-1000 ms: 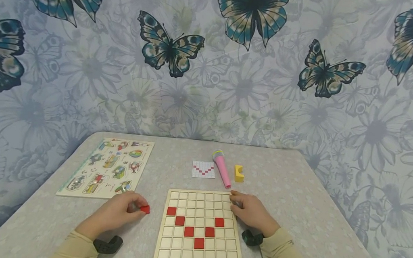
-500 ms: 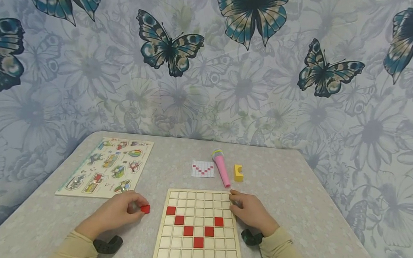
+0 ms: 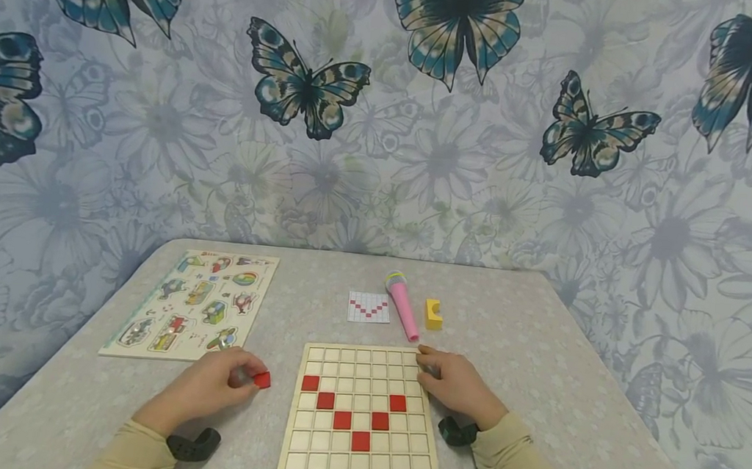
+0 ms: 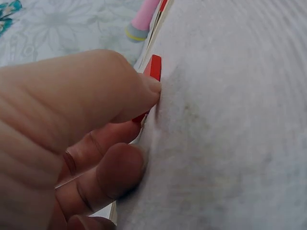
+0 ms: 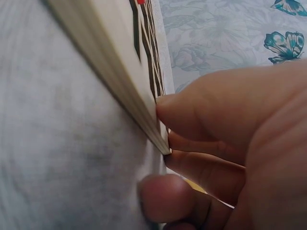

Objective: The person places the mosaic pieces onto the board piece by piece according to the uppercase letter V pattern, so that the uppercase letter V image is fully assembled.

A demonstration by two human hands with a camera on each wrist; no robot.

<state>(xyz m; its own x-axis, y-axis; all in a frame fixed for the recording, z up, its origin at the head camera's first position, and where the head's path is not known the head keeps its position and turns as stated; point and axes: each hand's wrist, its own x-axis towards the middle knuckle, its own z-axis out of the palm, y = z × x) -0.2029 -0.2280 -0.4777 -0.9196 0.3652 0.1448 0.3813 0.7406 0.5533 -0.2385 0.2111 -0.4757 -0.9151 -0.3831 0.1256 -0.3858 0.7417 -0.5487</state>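
Observation:
My left hand (image 3: 208, 387) pinches a red square tile (image 3: 261, 379) between thumb and fingers, just above or against the table left of the board. In the left wrist view the red tile (image 4: 156, 68) stands on edge past the thumb tip, partly covered by it. A pale wooden grid board (image 3: 321, 464) lies in front of me, with several red tiles set in its squares in a V shape. My right hand (image 3: 460, 385) holds its far right corner. The right wrist view shows the thumb on the rim of the board (image 5: 122, 62) and fingers around the corner.
Behind the board lie a card with a red V pattern (image 3: 368, 315), a pink toy microphone (image 3: 403, 310) and a yellow notched block (image 3: 433, 316). A picture puzzle board (image 3: 194, 308) lies at the left, its near edge by my left hand. A papered wall stands behind the table.
Almost nothing differs. The left hand and its red tile sit very slightly farther left, with the whole view shifting a little. My right hand stays at the board's corner.

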